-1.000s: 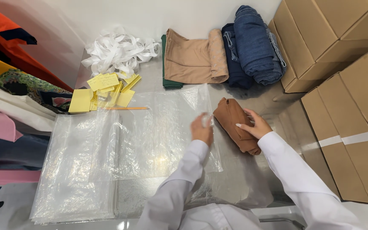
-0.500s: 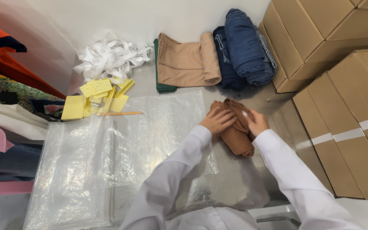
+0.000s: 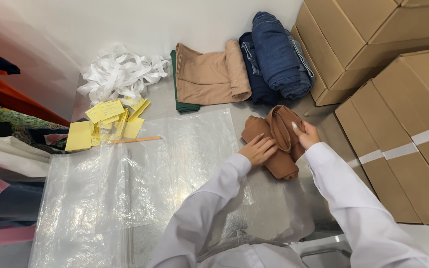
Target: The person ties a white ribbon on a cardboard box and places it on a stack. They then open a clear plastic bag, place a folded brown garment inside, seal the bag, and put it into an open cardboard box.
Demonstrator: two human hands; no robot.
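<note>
**Brown garment pressed into a roll, both hands**

Brown garment [image 3: 276, 144] lying on grey table [image 3: 274, 208], at right edge of clear bags [image 3: 125, 188], just in front of folded jeans [image 3: 274, 54]. Left hand [image 3: 258, 149] laid flat on lower fold, fingers extended, pinning rather than gripping; apparently to stop unrolling. Right hand [image 3: 306, 134] cupped half-open around upper loop, thumb side hidden, apparently shaping the roll. Tan garment [image 3: 209, 74] stacked beside jeans. Yellow notes [image 3: 103, 121] and white straps [image 3: 120, 72] well apart, far left. Boxes [image 3: 398, 124] along right side.
</note>
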